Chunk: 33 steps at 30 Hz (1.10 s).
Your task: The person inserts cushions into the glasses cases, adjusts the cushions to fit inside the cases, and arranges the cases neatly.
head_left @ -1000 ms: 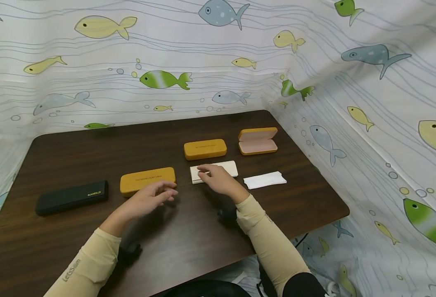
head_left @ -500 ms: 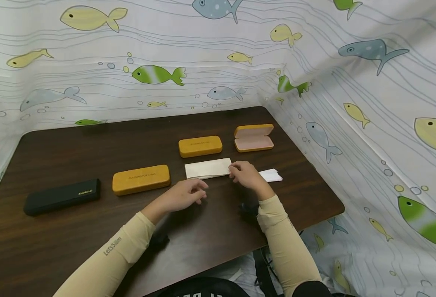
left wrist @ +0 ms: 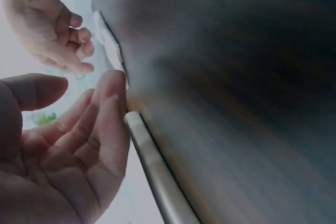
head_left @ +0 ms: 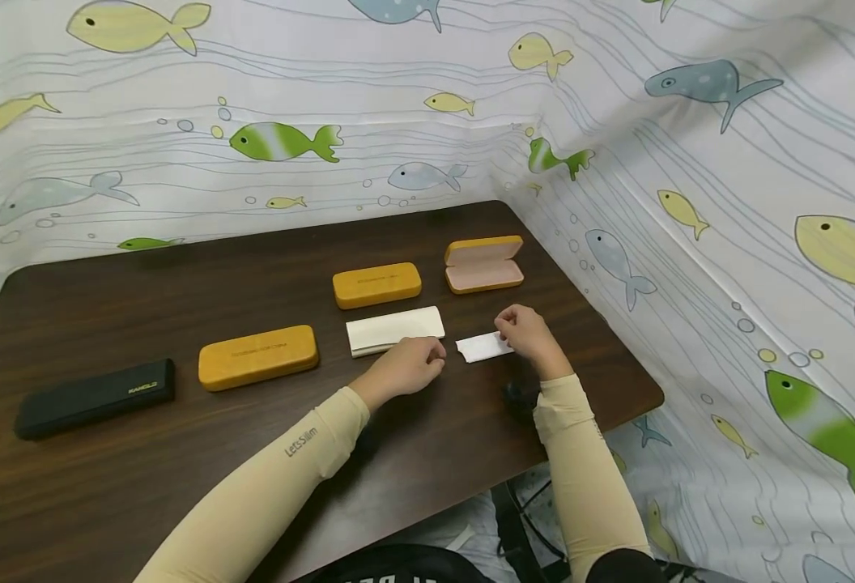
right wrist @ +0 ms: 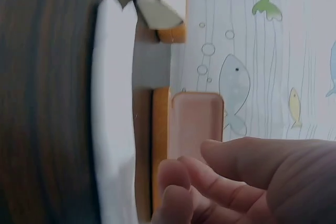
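Note:
My right hand point(head_left: 534, 338) hovers over the right end of a folded white tissue-like piece point(head_left: 484, 346). In the right wrist view the thumb and loosely bent fingers hold nothing, and the white piece point(right wrist: 114, 114) lies apart from them. My left hand point(head_left: 403, 370) is at the front right edge of a folded cream sheet point(head_left: 393, 327), hiding part of that edge. Its fingers are relaxed with nothing in them in the left wrist view, beside the cream sheet's edge point(left wrist: 155, 166); whether they touch it I cannot tell.
Behind the white piece stands an open yellow glasses case point(head_left: 483, 267) with a pink lining. Two shut yellow cases, one farther back point(head_left: 377, 285) and one to the left point(head_left: 258, 359), lie on the dark table point(head_left: 202, 461). A black case point(head_left: 95, 398) is at far left.
Both hands have moved right: the right from the cream sheet to above the white piece, the left from beside the left yellow case to the cream sheet. The camera view has shifted too.

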Tool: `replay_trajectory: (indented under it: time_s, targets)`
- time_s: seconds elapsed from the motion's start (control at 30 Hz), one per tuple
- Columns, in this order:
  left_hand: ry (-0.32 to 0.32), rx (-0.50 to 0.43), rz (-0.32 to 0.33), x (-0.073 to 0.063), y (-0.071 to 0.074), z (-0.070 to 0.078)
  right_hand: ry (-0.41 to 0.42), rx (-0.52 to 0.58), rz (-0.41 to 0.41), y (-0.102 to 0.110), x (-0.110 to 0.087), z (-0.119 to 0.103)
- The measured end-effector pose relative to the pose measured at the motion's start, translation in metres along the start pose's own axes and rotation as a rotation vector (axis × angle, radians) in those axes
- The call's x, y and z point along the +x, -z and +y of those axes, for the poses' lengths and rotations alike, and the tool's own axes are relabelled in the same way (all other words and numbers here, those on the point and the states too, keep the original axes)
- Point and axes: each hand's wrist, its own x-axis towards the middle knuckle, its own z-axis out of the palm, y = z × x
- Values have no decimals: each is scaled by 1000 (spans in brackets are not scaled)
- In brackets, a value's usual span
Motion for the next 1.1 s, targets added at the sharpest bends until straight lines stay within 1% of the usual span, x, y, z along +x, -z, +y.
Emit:
replay_trajectory:
  time_s: [0.2, 0.3, 0.4, 0.47, 0.53, 0.6, 0.7, 0.8, 0.87, 0.93, 1.03, 1.1]
  targets:
    - [75, -7, -79, 21, -8, 13, -26, -12, 13, 5, 3, 8]
    - [102, 0, -64, 30, -13, 19, -47, -13, 14, 8, 6, 12]
    - [147, 14, -36, 39, -19, 25, -93, -19, 28, 12, 9, 18]
    - [181, 48, -15, 45, -24, 28, -130, -42, 37, 14, 11, 23]
    - [211, 109, -4, 51, -29, 31, -157, -90, 44, 15, 13, 27]
    - [234, 184, 13, 56, -34, 32, -168, -154, 56, 16, 14, 31]
    - [268, 265, 38, 63, -40, 33, -178, -205, 78, 15, 15, 35]
    - [301, 305, 57, 67, -41, 34, -170, -201, 98, 15, 17, 38]
    - [307, 326, 59, 68, -40, 36, -153, -188, 96, 15, 17, 38]
    - [300, 349, 47, 69, -39, 38, -143, -192, 86, 17, 17, 38]
    - [281, 376, 23, 71, -39, 40, -146, -245, 59, 20, 16, 38]
    - [287, 378, 4, 74, -39, 39, -155, -282, 40, 22, 15, 38]
